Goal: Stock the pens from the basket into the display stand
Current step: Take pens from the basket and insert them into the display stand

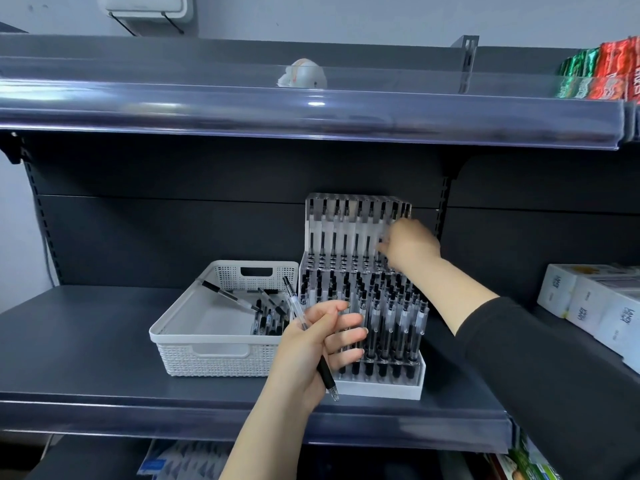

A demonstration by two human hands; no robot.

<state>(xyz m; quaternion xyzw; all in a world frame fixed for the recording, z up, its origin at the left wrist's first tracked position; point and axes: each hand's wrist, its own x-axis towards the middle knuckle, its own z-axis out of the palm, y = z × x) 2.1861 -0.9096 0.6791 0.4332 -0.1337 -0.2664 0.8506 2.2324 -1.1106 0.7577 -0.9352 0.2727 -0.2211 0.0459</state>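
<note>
Nearest the camera, the left hand [313, 344] holds one pen [309, 336] in a loose grip, fingers curled round the barrel, the black end pointing down and near, the clip end up toward the basket [207, 327]. That white basket sits on the shelf [86, 341] just left of the stand [367, 299], touching it or nearly so, with a small heap of pens [266, 313] lying along its right side.

Farther off, the right hand [407, 244] reaches to the right end of the stand's far, upper tier. It is blurred, so whether its grip pinches a pen or is spread I cannot tell. The near tiers look mostly full, the upper rows partly so.

To do this step well, the right hand should line the pen upright over a free hole before lowering it, and seat it fully so it stands level with its neighbours. Brushing the filled rows on the way out could tip pens. The left hand's pen is best passed across once the right one is clear, tip downward, and the next ones taken from the heap a few at a time.
</note>
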